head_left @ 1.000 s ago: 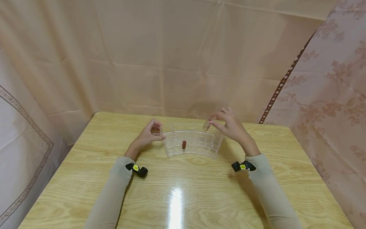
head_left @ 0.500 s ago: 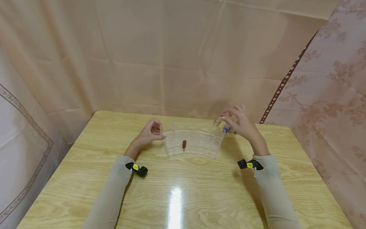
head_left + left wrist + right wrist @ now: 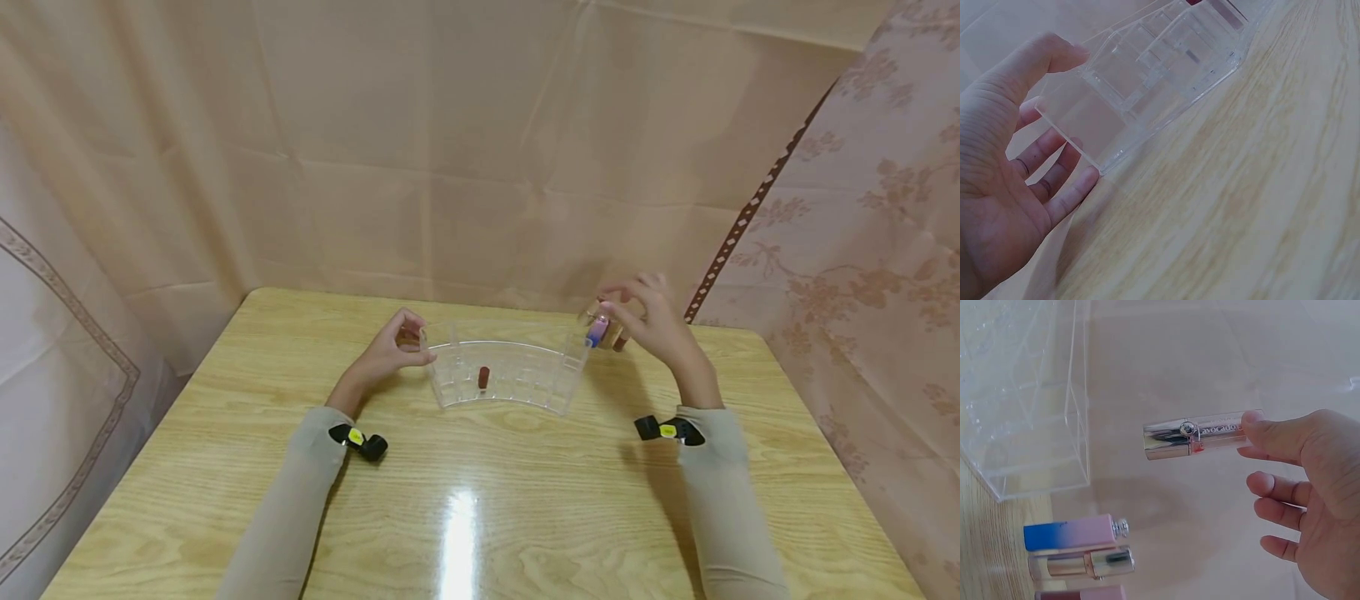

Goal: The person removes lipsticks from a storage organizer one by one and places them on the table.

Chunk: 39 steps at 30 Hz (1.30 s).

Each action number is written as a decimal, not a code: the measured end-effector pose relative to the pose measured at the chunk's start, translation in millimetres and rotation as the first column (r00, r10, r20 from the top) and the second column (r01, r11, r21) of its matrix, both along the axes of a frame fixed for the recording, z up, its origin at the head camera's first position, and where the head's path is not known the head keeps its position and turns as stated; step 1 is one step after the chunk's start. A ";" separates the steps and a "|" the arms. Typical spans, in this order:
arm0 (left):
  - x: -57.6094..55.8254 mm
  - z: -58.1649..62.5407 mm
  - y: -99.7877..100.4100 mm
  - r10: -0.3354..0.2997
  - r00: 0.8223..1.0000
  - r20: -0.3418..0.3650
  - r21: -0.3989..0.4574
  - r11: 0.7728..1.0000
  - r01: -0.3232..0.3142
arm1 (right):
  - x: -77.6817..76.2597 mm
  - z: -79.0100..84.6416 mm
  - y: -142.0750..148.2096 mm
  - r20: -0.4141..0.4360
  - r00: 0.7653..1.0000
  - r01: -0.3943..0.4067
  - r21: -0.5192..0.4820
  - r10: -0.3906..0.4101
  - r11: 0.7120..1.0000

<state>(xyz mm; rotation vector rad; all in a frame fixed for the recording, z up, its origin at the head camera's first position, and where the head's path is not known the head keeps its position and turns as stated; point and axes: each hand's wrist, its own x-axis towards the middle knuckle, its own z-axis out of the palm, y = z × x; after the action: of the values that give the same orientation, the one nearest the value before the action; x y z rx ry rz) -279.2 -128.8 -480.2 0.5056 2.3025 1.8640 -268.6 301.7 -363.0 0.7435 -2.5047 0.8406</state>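
Note:
A clear acrylic lipstick organizer (image 3: pixel 517 383), curved and divided into small compartments, stands on the table. Its left end is held by my left hand (image 3: pixel 393 343), thumb on the upper side and fingers along the edge, as the left wrist view shows. One dark red lipstick (image 3: pixel 483 377) stands inside it. Beyond the organizer's right end, my right hand (image 3: pixel 654 323) pinches a clear lipstick tube (image 3: pixel 1216 432) with a silver-gold end and "avocado" lettering between thumb and index finger, its other fingers loosely bent. That tube is clear of the organizer in the right wrist view.
Right of the organizer stand a pink-and-blue lipstick (image 3: pixel 1069 532), a clear-and-gold one (image 3: pixel 1066 565) and a pink-and-dark-red one (image 3: pixel 1082 594), in a row. A beige curtain (image 3: pixel 480 167) hangs behind the wood-grain table (image 3: pixel 360 517).
My right hand has moved right, carrying the clear lipstick tube from above the organizer's right part to over the standing lipsticks, which now show more. My left hand keeps its place.

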 end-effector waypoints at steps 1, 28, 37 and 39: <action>0.2 0.1 0.1 0.001 1.000 0.000 -0.001 1.000 -0.001 | 0.1 0.2 1.7 -0.001 1.000 0.009 0.005 -0.009 1.000; 0.2 -2.2 0.1 0.003 1.000 -0.012 0.000 1.000 -0.003 | -2.8 5.0 33.8 -0.074 0.986 0.159 0.082 -0.153 0.984; 1.2 -1.6 0.2 -0.001 1.000 -0.011 0.013 1.000 0.002 | -0.6 3.9 42.8 -0.084 0.978 0.201 0.090 -0.194 0.976; 1.9 -1.0 0.3 -0.001 1.000 -0.009 0.014 1.000 0.001 | 0.1 2.9 45.0 -0.098 0.975 0.207 0.093 -0.198 0.974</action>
<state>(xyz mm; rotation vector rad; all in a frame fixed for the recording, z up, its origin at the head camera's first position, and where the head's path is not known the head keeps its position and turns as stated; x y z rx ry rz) -277.3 -128.4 -481.2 0.5179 2.2961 1.8828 -268.5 346.8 -360.0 0.5318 -2.5070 0.5985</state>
